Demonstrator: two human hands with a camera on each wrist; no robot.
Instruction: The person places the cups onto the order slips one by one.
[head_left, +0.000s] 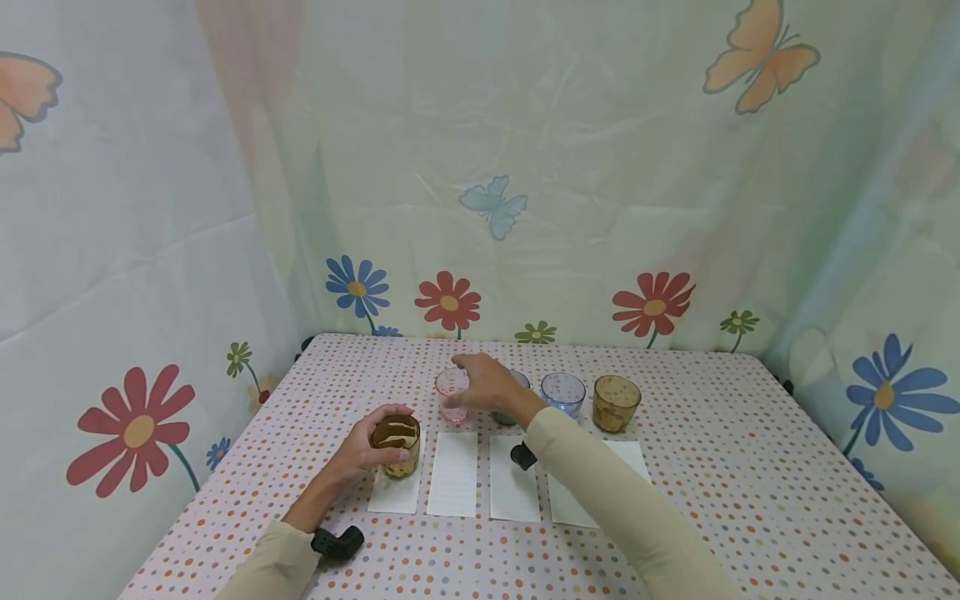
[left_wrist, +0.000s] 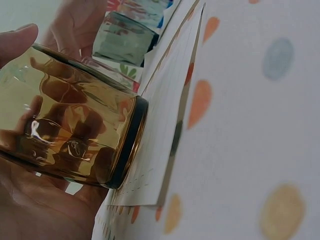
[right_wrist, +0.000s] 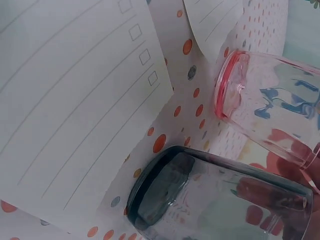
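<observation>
My left hand (head_left: 382, 442) grips an amber glass tumbler (head_left: 401, 468) upright, its base close over the leftmost paper sheet (head_left: 393, 497). In the left wrist view the fingers wrap the far side of this amber tumbler (left_wrist: 75, 115) and show through it. My right hand (head_left: 491, 387) reaches to a pink glass tumbler (head_left: 452, 412), thumb and fingers on opposite sides of its rim. In the right wrist view fingertips hold the upper edge of the pink tumbler (right_wrist: 265, 100), beside a grey-green tumbler (right_wrist: 220, 195). In the head view my right hand partly hides the grey-green tumbler (head_left: 504, 417).
Right of my right hand stand a blue tumbler (head_left: 564, 396) and a second amber tumbler (head_left: 617, 404). Lined paper sheets (head_left: 453, 479) lie in a row in front of the tumblers. A flowered curtain (head_left: 525, 125) surrounds the dotted tablecloth (head_left: 720, 450) at the back and sides.
</observation>
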